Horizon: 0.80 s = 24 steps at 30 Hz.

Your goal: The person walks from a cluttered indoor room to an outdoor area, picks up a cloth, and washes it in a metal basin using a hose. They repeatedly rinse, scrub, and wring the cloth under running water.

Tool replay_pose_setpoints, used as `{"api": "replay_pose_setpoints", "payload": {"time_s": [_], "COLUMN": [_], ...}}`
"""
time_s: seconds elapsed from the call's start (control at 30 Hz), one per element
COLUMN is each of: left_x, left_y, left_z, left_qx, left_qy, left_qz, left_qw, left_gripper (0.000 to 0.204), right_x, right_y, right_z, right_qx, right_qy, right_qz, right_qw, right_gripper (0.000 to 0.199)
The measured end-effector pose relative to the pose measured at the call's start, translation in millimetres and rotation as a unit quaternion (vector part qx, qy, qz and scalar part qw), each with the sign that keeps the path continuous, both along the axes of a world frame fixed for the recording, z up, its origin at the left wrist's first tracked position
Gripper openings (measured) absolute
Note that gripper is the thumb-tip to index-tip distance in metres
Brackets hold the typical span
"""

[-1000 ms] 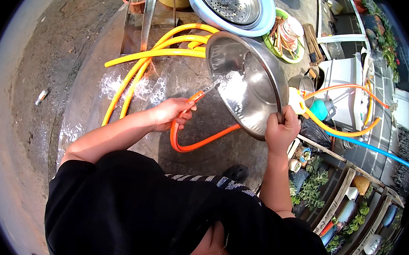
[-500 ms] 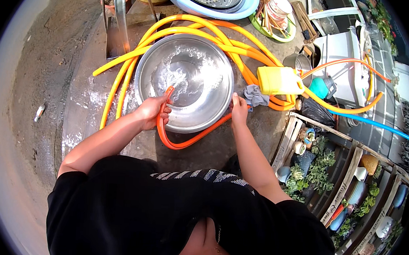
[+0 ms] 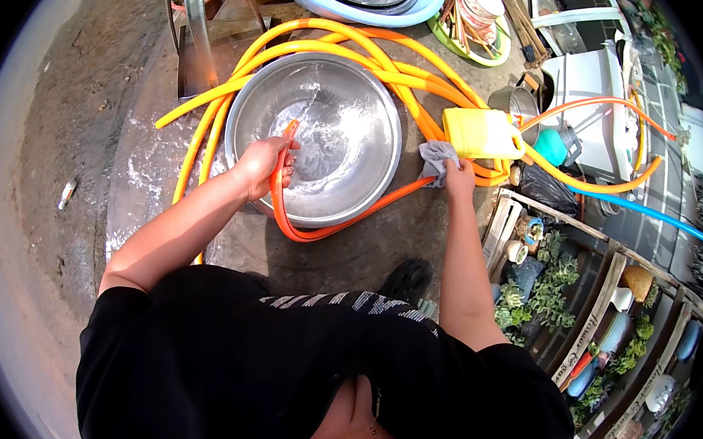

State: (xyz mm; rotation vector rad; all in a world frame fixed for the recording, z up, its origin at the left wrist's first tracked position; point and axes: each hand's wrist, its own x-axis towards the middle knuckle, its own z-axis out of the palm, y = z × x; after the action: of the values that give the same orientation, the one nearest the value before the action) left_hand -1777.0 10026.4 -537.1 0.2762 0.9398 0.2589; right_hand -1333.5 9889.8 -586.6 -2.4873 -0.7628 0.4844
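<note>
A wide metal basin (image 3: 379,140) stands on the concrete ground before me, with water in its bottom. My left hand (image 3: 265,167) is closed around an orange hose (image 3: 310,234) close to its end, which points up over the basin's near left part. From there the hose loops down past the near rim and rises right toward a grey cloth (image 3: 436,158). My right hand (image 3: 458,180) pinches that cloth at its right side, right of the basin. Whether the cloth wraps the hose or only lies against it, I cannot tell.
A thick yellow-orange hose (image 3: 298,49) coils behind and around the basin. A yellow jug (image 3: 476,134) lies on it at the right. A blue tub (image 3: 342,11) and a green basin (image 3: 489,60) stand at the back. Wooden planters (image 3: 589,314) line the right.
My right hand has left the basin's right rim and moved right onto the grey cloth. The water looks less churned. My left hand still grips the orange hose.
</note>
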Motion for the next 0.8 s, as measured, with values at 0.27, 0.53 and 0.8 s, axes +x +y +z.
{"api": "replay_pose_setpoints", "payload": {"time_s": [0.27,0.53,0.8], "left_x": [0.0,-9.4,-14.7], "left_y": [-18.2,-19.2,-27.5], "left_z": [-9.9,-14.6,-15.7], "left_qx": [-0.045,-0.059,-0.062], "left_qy": [0.019,0.030,0.034], "left_qz": [-0.014,-0.010,-0.112], "left_qw": [0.999,0.998,0.991], "left_gripper": [0.019,0.019,0.022], "right_x": [-168.5,65.0,162.5], "right_y": [47.3,68.3,68.2], "right_z": [142.9,56.1,43.6], "right_qx": [0.144,0.375,0.315], "right_qy": [0.344,0.021,0.230], "right_qz": [0.177,-0.223,-0.257], "right_qw": [0.911,0.899,0.884], "right_gripper": [0.030,0.058,0.048]}}
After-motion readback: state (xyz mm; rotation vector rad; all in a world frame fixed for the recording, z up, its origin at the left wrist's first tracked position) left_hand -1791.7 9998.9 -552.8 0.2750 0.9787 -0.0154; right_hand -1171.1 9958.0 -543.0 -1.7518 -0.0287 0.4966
